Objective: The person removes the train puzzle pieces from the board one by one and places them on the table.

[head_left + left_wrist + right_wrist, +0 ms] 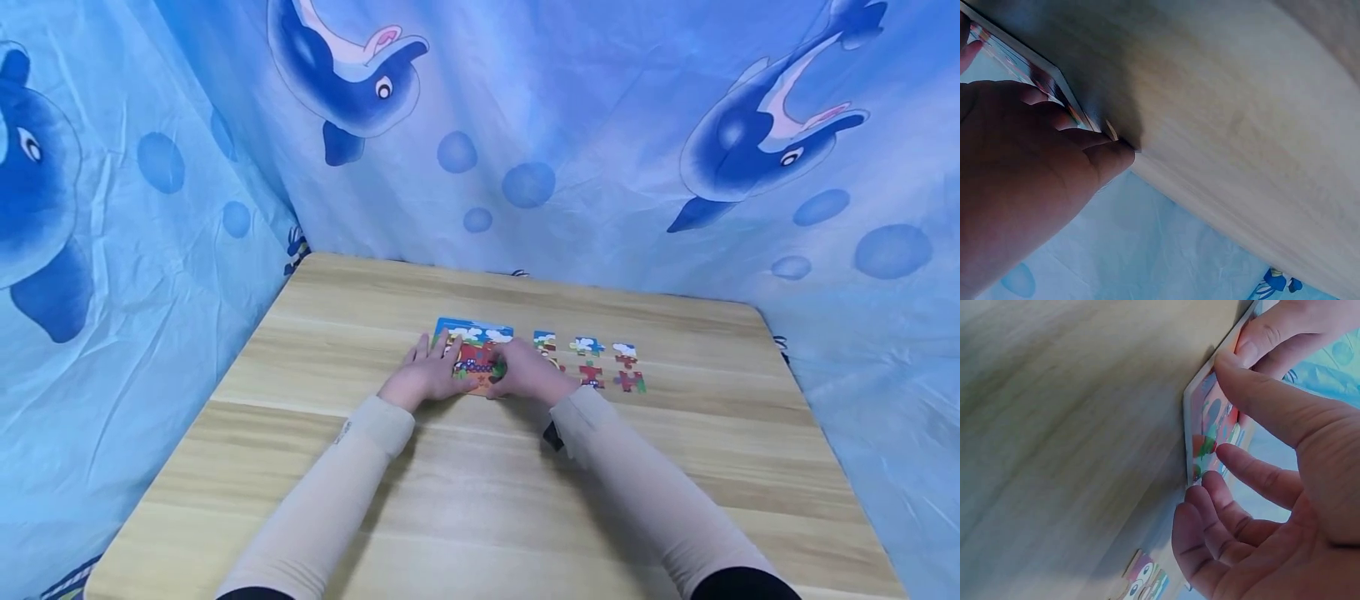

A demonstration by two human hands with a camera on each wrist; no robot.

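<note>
A jigsaw puzzle board (477,325) with a blue border and a bright printed picture lies flat on the table. My left hand (427,377) rests at its left side, fingers spread over the edge and thumb near the front. At the front right corner, my right hand (528,372) touches the board with thumb and index finger set apart. The right wrist view shows the board's corner (1188,394) between them, the other fingers loosely bent beside the edge. No loose piece shows clearly in either hand. Both hands cover part of the picture.
Loose puzzle pieces lie in two rows right of the board, among them a red one (591,375), a blue-and-white one (587,345) and a red-green one (631,381). The wooden table (480,500) meets blue dolphin-print curtains (600,150) at the back and sides.
</note>
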